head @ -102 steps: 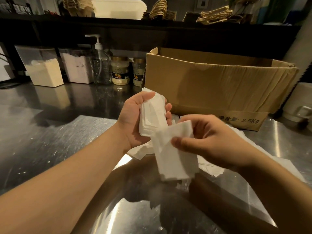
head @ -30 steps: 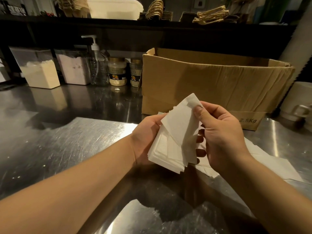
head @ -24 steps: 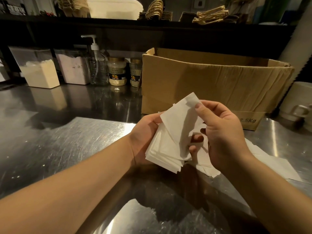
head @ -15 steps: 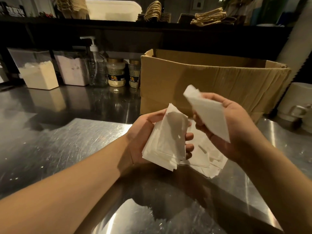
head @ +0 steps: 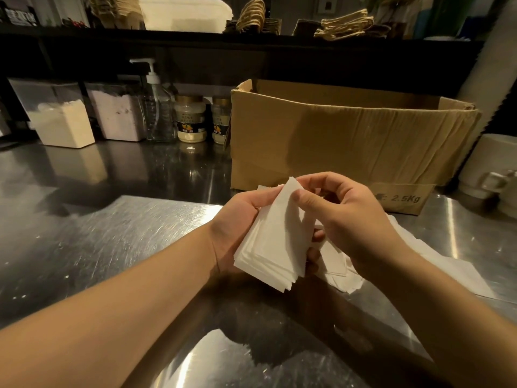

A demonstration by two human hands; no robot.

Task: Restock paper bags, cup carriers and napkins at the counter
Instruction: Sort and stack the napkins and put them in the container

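Observation:
A stack of white folded napkins (head: 272,247) lies in my left hand (head: 237,217), whose fingers curl under and around it. My right hand (head: 344,217) pinches the top napkin of that stack near its upper corner, thumb on top and fingers behind. More loose white napkins (head: 342,267) lie on the steel counter (head: 112,236) under and to the right of my hands. Both hands are just in front of an open cardboard box (head: 349,141).
Behind the counter's left stand two powder-filled clear bins (head: 60,119), a pump bottle (head: 156,107) and two small jars (head: 190,119). A white pot (head: 492,166) sits at the far right. A dark shelf above carries a white tub (head: 181,14) and brown paper goods (head: 347,23).
My right hand held a single napkin apart from the stack half a second ago; it has now brought it down onto the stack in my left hand and pinches it there.

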